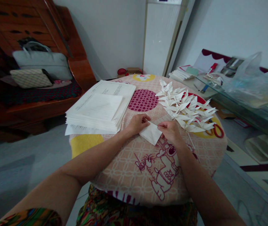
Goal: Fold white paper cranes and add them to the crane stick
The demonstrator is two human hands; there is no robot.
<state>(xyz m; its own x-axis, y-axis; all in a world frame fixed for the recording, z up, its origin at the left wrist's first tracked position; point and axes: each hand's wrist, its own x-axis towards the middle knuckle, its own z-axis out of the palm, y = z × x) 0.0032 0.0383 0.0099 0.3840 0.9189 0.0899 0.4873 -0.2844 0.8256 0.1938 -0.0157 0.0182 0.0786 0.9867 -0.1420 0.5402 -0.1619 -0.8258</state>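
Between my two hands is a small folded sheet of white paper (150,134), just above or on the patterned tablecloth. My left hand (138,124) pinches its upper left edge between thumb and fingers. At the upper right corner, my right hand (170,131) grips the same paper with its fingertips. A thick stack of printed paper (86,103) lies left of my hands, with a smaller white sheet (103,106) on top. Right of my hands spreads a pile of folded paper cranes (188,108). Red-handled scissors (218,130) are partly hidden under the cranes.
The round table (110,175) has a pink cloth. A glass-topped cabinet (249,113) at right bears a plastic bag (254,78) and papers (182,73). A wooden bench (82,75) with bags stands at left. A tall white unit (161,37) stands behind.
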